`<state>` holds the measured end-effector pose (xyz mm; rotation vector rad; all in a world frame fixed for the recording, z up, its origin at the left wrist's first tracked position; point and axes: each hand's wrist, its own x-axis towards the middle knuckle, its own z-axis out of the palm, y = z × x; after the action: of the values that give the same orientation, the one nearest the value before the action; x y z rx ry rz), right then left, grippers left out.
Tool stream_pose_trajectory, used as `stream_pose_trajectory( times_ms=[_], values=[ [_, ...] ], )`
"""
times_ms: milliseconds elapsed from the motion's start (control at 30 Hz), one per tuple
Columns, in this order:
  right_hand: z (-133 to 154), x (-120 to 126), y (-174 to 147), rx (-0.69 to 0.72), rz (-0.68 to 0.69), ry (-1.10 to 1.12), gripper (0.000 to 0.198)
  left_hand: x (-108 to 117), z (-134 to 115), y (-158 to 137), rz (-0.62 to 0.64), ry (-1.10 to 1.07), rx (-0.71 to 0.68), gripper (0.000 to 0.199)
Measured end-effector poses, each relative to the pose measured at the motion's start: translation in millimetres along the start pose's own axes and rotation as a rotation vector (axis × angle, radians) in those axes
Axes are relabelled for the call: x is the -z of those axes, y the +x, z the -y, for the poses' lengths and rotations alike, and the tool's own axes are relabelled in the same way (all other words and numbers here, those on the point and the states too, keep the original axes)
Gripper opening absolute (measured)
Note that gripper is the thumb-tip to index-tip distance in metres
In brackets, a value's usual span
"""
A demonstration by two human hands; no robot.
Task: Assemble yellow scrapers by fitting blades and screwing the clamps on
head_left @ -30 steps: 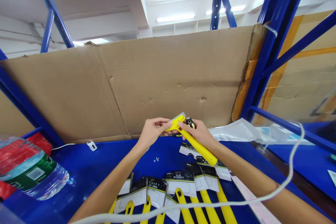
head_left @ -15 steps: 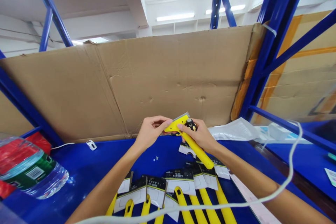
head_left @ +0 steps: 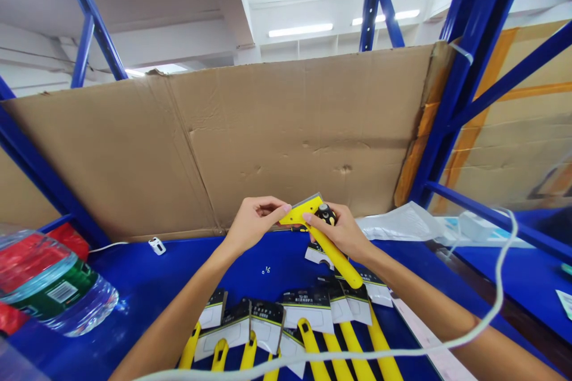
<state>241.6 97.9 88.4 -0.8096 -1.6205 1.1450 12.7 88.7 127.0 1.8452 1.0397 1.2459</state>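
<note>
A yellow scraper (head_left: 334,252) with a thin metal blade along its head is held up before the cardboard, its handle slanting down to the right. My right hand (head_left: 346,232) is closed around it where the head meets the handle, thumb on top. Tucked in the same hand is a black tool handle with yellow marks (head_left: 326,214), perhaps a screwdriver; its other end is hidden. My left hand (head_left: 255,223) pinches the left corner of the scraper's head between thumb and fingers. Below lie several more yellow scrapers (head_left: 333,357) with black-and-white cardboard sleeves (head_left: 308,311) over their ends.
A large water bottle (head_left: 62,292) lies on the left of the blue shelf (head_left: 147,286). Behind stands a cardboard sheet (head_left: 290,131) between blue posts (head_left: 440,113). A white cable (head_left: 496,297) loops across the front. Clear plastic wrapping (head_left: 402,223) lies at right.
The view has shifted very slightly. Both hands keep their hold on the scraper, nearly unmoved.
</note>
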Motion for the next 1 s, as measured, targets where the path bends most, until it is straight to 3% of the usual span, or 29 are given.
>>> stream_pose_trajectory(
  times_ms=[233,467,567,700,867,1000],
  values=[
    [1.5,0.3,0.2,0.013,0.002,0.003,0.042,1.5,-0.6,-0.7,0.021,-0.013,0.007,0.033],
    [3.1,1.9,1.0,0.079,-0.081,0.004,0.044,27.7,24.0,13.0,0.067,-0.037,0.073,0.061],
    [4.3,3.1,1.5,0.112,-0.131,0.025,0.045,48.0,43.9,18.0,0.226,0.183,0.135,0.049],
    [4.5,4.6,2.0,0.104,-0.169,0.049,0.046,63.6,72.9,19.7,0.563,0.434,0.219,0.032],
    [5.3,5.2,2.7,0.094,-0.182,0.045,0.045,59.9,105.4,18.8,0.797,0.464,0.37,0.032],
    [5.3,4.4,2.3,0.114,-0.159,0.059,0.042,51.5,120.8,16.0,0.897,0.489,0.44,0.032]
  ],
)
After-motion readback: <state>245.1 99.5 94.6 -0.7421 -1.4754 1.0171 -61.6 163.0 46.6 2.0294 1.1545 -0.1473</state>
